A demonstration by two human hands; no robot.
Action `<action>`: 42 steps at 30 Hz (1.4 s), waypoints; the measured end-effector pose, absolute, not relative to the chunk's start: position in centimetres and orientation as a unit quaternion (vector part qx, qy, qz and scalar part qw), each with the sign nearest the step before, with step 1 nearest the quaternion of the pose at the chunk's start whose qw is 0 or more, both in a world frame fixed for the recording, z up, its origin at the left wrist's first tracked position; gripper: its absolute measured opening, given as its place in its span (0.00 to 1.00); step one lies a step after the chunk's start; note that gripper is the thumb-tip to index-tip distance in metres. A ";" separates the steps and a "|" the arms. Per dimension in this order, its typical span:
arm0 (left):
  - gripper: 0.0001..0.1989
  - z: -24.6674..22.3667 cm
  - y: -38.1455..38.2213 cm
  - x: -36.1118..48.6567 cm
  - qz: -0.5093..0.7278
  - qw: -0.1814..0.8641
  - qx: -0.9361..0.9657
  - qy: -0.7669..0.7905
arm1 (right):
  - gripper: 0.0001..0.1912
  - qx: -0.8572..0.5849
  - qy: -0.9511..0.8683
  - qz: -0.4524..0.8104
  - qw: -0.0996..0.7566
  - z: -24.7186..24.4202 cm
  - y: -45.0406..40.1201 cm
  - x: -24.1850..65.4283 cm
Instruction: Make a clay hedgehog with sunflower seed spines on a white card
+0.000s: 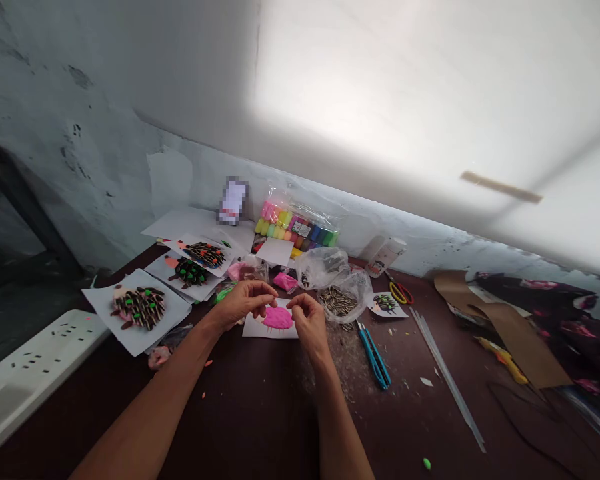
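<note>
My left hand [245, 300] and my right hand [311, 321] hover over a small white card [251, 328]. Pressed on the card is a flat pink clay shape [279, 318] with short thin legs drawn beneath it. Both hands have bent fingers pinched toward the thumb; whatever is between them is too small to make out. Right of my right hand, an open clear plastic bag [363, 293] holds many striped sunflower seeds [336, 301]. Behind the hands lies a packet of pink clay [285, 281].
Finished seed hedgehogs [139, 307] on paper lie left, near a white power strip [35, 357]. A phone [233, 200] and a pack of coloured clay [300, 227] lean at the wall. Blue-handled tweezers [374, 357], scissors [401, 292] and clear sticks [447, 380] lie right.
</note>
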State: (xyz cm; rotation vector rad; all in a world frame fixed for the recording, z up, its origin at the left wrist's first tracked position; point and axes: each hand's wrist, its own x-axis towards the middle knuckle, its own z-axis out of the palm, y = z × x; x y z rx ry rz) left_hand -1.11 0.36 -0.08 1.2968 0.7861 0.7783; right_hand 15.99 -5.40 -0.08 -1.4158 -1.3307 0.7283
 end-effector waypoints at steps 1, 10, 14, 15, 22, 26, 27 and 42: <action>0.18 -0.2 0.4 -1.1 0.345 0.659 0.573 0.345 | 0.07 -0.586 -0.547 0.312 0.510 -0.1 -5.4 16.0; 0.20 0.3 0.0 -0.9 0.318 0.650 0.598 0.344 | 0.15 -0.575 -0.524 0.380 0.501 -0.6 -5.5 16.4; 0.19 0.7 -0.3 -0.8 0.315 0.660 0.593 0.336 | 0.16 -0.566 -0.529 0.389 0.500 -0.5 -5.5 16.2; 0.18 0.7 -0.4 -0.8 0.319 0.662 0.591 0.333 | 0.17 -0.566 -0.532 0.386 0.497 -0.5 -5.5 16.1; 0.18 0.0 0.1 -1.0 0.340 0.667 0.574 0.331 | 0.13 -0.565 -0.519 0.404 0.499 -0.3 -5.6 16.2; 0.18 0.1 0.2 -1.0 0.336 0.662 0.574 0.345 | 0.13 -0.556 -0.499 0.428 0.509 -0.4 -5.6 16.3; 0.18 0.2 0.1 -1.0 0.333 0.660 0.576 0.348 | 0.12 -0.555 -0.499 0.422 0.515 -0.4 -5.6 16.2; 0.20 0.9 -0.4 -0.9 0.300 0.680 0.583 0.328 | 0.08 -0.520 -0.555 0.375 0.530 0.7 -6.2 15.0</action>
